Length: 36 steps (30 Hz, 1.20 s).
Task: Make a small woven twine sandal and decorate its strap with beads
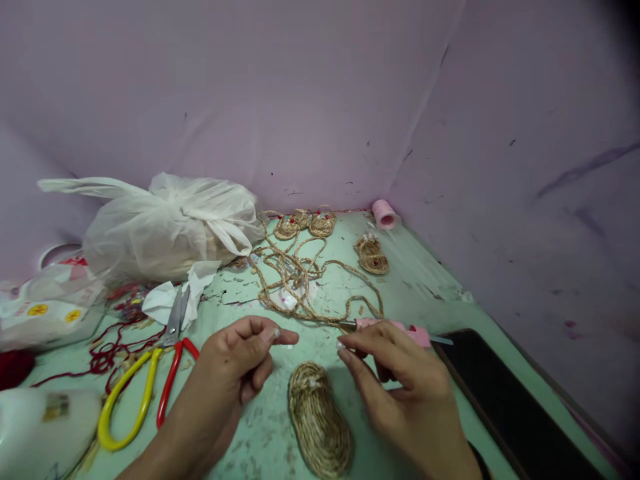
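My left hand [227,367] is closed in a pinch on a tiny whitish bead [276,333], its index finger pointing right. Facing it, my right hand [407,383] pinches a small white bead [341,346] between thumb and fingertips. Below and between the hands lies a small woven straw slipper [320,423], with a few pale specks near its far end. A pink glue gun [417,333] rests behind my right hand, which partly covers it. Braided straw cord [295,273] is heaped in loose loops beyond both hands.
Yellow-and-red-handled scissors [150,373] and dark red yarn [107,353] are on the left, near a knotted plastic bag [170,227]. A black phone [515,407] lies at right. Several finished straw slippers [323,223] and a pink spool [385,215] stand near the wall.
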{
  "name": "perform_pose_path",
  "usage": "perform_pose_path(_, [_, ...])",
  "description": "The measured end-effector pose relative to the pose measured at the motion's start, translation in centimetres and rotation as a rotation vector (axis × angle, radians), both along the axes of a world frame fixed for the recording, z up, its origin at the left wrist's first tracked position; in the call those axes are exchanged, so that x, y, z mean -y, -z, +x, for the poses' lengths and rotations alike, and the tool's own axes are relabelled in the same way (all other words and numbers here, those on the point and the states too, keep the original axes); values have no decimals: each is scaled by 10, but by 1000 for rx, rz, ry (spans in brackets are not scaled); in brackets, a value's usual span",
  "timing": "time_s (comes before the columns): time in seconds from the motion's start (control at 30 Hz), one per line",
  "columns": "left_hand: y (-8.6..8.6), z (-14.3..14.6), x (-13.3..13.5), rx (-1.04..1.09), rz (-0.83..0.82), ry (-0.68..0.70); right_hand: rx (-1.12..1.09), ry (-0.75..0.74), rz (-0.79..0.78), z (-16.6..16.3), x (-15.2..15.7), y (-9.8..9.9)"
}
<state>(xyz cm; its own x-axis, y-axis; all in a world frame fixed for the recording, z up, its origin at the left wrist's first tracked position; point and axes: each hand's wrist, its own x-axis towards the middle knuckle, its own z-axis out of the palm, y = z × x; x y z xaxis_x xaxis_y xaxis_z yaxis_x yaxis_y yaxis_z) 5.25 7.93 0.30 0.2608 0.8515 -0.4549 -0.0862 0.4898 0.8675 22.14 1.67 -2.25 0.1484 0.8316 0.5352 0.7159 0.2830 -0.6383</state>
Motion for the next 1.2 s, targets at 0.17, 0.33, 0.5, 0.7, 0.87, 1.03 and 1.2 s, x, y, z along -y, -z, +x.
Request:
perform_pose_path(0.17, [23,0,-6,-136,-3,115,224,-69,-68,17,1,11])
perform_pose_path(0.33, [42,5,-5,-179,-24,134,292,-151,-123,8,-2,17])
perform_pose_path(0.5, [43,6,-7,-181,-46,150,303,-186,-145,5,-2,19])
perform_pose_path(0.7, [41,8,-6,-137,-66,108,298,-197,-149,3,-2,21])
perform_pose_path(0.87, [43,7,-6,-140,-58,107,319,-200,-153,2,-2,22])
perform_pose_path(1.03, [44,5,-5,-148,-42,118,352,-197,-131,1,-1,21])
perform_pose_path(1.2, [43,6,-5,-158,-55,124,373,-193,-109,0,-1,19])
